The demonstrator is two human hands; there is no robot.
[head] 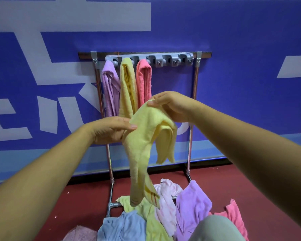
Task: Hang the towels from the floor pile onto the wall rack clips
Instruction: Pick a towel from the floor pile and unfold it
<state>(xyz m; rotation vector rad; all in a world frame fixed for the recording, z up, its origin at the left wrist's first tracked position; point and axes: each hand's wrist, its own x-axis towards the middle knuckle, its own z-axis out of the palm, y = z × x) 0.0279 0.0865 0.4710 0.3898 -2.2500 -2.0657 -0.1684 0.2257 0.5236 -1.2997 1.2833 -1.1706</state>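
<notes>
Head view: towel hanging partly done, three hung, one in hand.
Purple towel [109, 87], yellow hung towel [128, 84] and coral towel [143, 82] hang from the clip strip [163, 59]; the clips to their right [174, 62] are free. The left hand [111, 130] and right hand [170, 106] both pinch the pale yellow towel [146, 136], held bunched before the rack. Floor pile [165, 214] remains, probably several towels. The coral towel crowds the next clip.

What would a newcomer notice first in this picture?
The pale yellow towel at the centre stands out, gripped by the left hand and the right hand. Behind it, a purple towel, a darker yellow towel and a coral towel hang from the grey clip rack on the blue wall. Below, a colourful towel pile lies on the red floor.
</notes>
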